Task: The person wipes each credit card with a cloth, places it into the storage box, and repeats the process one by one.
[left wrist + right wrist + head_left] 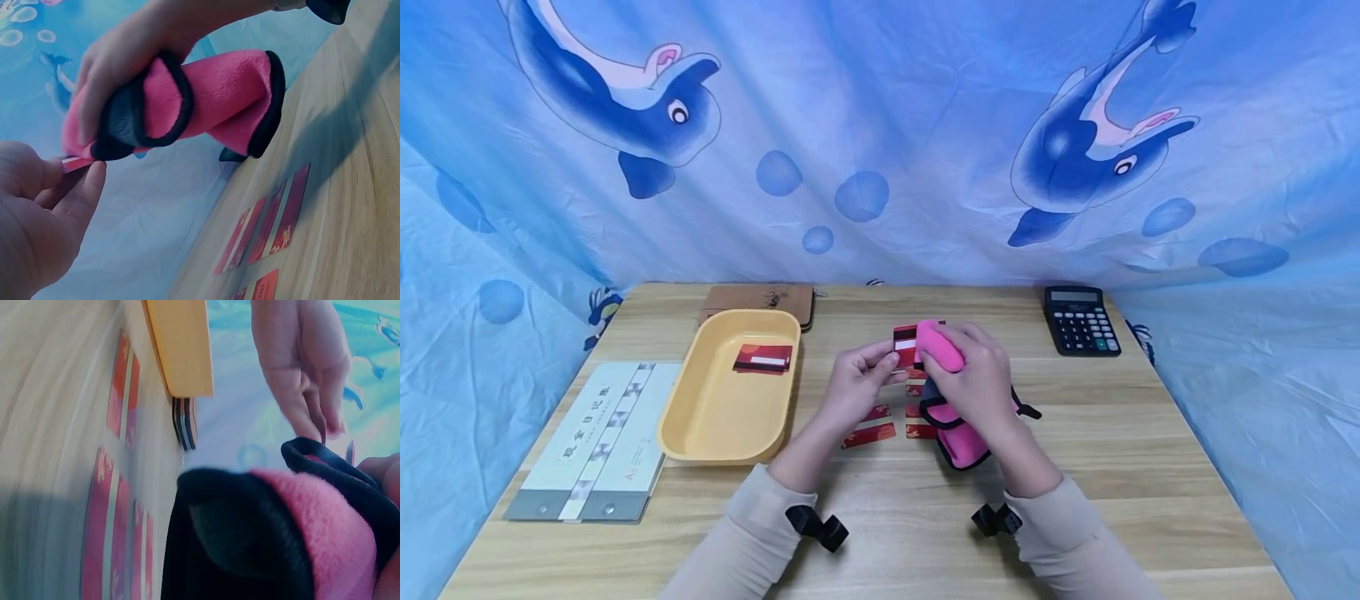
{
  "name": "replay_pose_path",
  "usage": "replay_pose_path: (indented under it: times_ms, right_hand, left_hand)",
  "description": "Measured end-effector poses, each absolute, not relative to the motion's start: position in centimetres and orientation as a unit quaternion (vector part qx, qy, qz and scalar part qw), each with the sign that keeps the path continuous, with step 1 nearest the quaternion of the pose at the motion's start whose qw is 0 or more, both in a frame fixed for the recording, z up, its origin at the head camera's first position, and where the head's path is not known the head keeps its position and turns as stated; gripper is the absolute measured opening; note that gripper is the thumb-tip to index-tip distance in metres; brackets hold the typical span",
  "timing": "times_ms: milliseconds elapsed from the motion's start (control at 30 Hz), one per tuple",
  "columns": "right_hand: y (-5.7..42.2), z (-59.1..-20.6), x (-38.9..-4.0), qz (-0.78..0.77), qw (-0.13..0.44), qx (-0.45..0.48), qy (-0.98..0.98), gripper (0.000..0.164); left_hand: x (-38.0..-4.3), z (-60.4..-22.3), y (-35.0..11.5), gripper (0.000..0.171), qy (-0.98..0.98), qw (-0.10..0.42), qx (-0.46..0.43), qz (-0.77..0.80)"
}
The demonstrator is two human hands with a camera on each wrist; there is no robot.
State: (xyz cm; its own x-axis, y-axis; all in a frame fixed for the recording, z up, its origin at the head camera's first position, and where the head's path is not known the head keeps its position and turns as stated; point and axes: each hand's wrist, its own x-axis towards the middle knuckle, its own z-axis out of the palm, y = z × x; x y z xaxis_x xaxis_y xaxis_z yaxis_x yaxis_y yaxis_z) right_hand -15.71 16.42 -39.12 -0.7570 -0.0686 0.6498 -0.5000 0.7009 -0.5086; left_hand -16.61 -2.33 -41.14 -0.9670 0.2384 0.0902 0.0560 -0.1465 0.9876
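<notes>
My left hand (856, 382) pinches a red card (904, 342) with a dark stripe and a white strip by its left edge, above the wooden table. Bunched in my right hand (976, 379) is a pink fleece cloth (940, 346) with black edging and a dark band. In the head view the cloth overlaps the right part of the card; the left wrist view has it right at the card's end. The cloth's loose end (234, 87) hangs below the right hand. Several red cards (874, 427) lie on the table under the hands, some partly hidden by the cloth.
Left of the hands stands a yellow bin (722, 425) holding red cards (763, 359). A grey and white folder (587, 442) lies beside it, and a brown notebook (737, 298) behind it. The black calculator (1081, 321) sits at the back right, before a blue dolphin curtain (925, 125).
</notes>
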Motion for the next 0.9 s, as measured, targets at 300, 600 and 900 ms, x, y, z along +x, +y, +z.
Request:
replay_pose_path:
  times_ms: [300,600,900]
  right_hand:
    - [14.4,-38.3,-14.9,0.345,0.306,0.203,-0.864,0.035]
    - [16.3,-38.1,-14.9,0.291,0.315,0.158,-0.890,0.034]
    - [17.1,-38.2,-15.2,0.292,0.313,0.144,-0.892,0.035]
  left_hand:
    - [-16.6,-41.2,-1.9,0.035,0.673,0.047,0.193,0.712]
    - [-16.3,-40.6,-2.8,0.034,0.691,0.049,0.157,0.704]
    - [-16.3,-40.5,-3.1,0.036,0.695,0.055,0.165,0.697]
